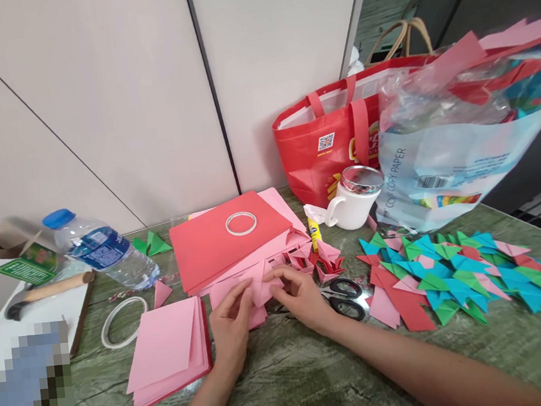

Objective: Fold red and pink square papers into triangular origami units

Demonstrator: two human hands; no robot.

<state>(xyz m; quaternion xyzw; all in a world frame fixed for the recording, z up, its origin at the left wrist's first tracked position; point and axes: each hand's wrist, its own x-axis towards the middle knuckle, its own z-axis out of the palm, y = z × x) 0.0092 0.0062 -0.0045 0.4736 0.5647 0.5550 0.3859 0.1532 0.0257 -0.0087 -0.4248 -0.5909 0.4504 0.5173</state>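
Between my two hands is a pink sheet of paper (259, 285) with folds in it. My left hand (234, 318) pinches its left side, thumb and forefinger together. On the right side, the fingers of my right hand (301, 292) are closed on the same paper. Behind it lie red and pink sheets (221, 236) with a roll of tape (240, 224) on top. A stack of pink paper squares (164, 347) sits left of my left hand. Black-handled scissors (346, 298) lie just right of my right hand, near small folded pink and red pieces (326, 261).
Many folded coloured paper pieces (459, 274) cover the table's right side. Behind stand a white mug (354, 204), a red bag (304, 155) and a plastic copy-paper bag (439, 167). A water bottle (107, 250), another tape roll (125, 322) and a wooden-handled tool (53, 288) are at left.
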